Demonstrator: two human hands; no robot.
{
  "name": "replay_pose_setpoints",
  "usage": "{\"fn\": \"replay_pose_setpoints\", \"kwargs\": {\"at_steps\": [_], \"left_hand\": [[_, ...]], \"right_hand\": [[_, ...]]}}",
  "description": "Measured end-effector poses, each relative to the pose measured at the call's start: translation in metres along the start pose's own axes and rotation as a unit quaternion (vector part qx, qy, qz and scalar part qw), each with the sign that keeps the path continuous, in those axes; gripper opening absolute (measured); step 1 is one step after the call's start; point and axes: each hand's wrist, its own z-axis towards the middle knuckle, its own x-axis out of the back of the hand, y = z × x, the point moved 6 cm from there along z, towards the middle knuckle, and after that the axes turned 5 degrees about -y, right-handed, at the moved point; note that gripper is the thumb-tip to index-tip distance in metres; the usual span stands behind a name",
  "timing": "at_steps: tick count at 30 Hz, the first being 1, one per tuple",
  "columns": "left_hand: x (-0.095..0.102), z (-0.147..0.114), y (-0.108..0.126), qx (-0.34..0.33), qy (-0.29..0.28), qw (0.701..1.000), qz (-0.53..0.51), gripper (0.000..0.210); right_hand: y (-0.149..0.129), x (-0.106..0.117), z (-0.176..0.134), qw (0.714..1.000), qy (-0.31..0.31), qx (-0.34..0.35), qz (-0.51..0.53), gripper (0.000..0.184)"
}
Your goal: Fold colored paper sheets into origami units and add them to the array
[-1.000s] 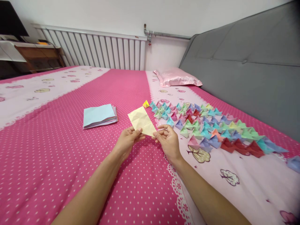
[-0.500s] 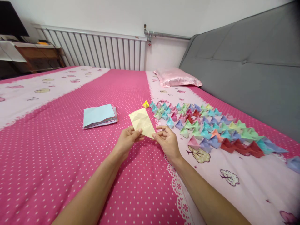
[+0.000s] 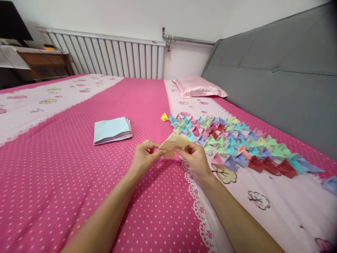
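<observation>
Since second ago, yellow paper (image 3: 173,142) tipped from upright to nearly flat. Left hand (image 3: 143,158), right hand (image 3: 196,158) pinch its near ends, fingers closed on it. Best line up edges before creasing. Beyond paper: folded pieces (image 3: 231,144), paper stack (image 3: 112,130).

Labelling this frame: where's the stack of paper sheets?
Head view, left of centre: the stack of paper sheets lies on the pink dotted bedspread, beyond and left of the left hand.

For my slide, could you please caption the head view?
Both hands pinch a pale yellow paper above a pink bedspread.
</observation>
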Motion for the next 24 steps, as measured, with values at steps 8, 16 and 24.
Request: {"fn": "replay_pose_setpoints", "kwargs": {"at_steps": [8, 16, 24], "left_hand": [[-0.014, -0.007, -0.004, 0.087, -0.071, 0.981, -0.156, 0.022], [-0.014, -0.009, -0.006, 0.089, -0.103, 0.964, -0.228, 0.026], [-0.007, -0.004, -0.004, 0.062, -0.019, 0.983, -0.173, 0.025]], "right_hand": [[-0.004, -0.003, 0.001, 0.998, -0.021, 0.041, 0.038, 0.009], [-0.002, 0.001, 0.003, 0.997, 0.007, 0.054, 0.063, 0.017], [-0.003, -0.001, 0.002, 0.995, -0.010, 0.060, 0.075, 0.019]]}}
